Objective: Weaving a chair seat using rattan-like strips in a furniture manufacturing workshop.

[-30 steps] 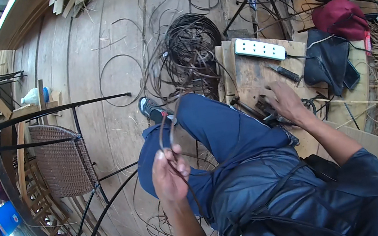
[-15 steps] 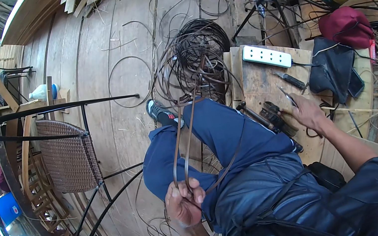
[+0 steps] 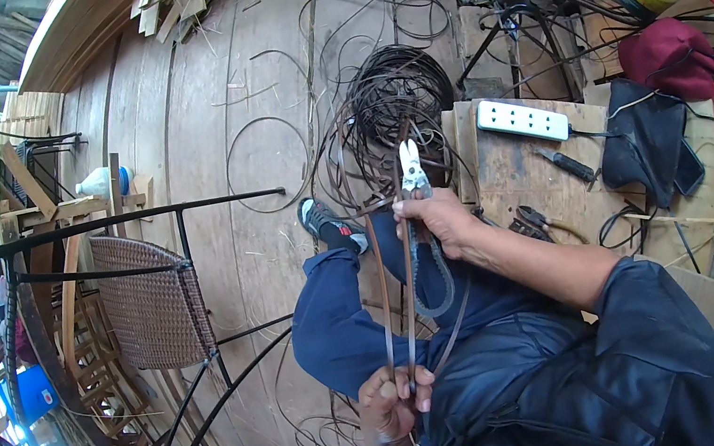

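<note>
My left hand (image 3: 395, 402), low in the picture, has its fingers closed on brown flat weaving strips (image 3: 382, 295) that run up between my knees. Over my thigh, my right hand (image 3: 441, 220) grips a pair of shears (image 3: 412, 172) with silver blades pointing away from me; a looped handle hangs below it. The blades lie beside or over one strip; whether they touch it I cannot tell. Beyond my feet sits a tangled coil of dark strips (image 3: 391, 93).
To the left is a black metal chair frame with a woven brown panel (image 3: 151, 298). A wooden board (image 3: 504, 187) at right bears a white power strip (image 3: 522, 119), a black-handled tool (image 3: 567, 165), pliers (image 3: 530, 219) and a black pouch (image 3: 635, 145). A maroon cap (image 3: 670, 58) lies beyond.
My right hand has moved left from the board to over my thigh, and the shears now show fully in it. My left hand still holds the strips, slightly lower and further right in view.
</note>
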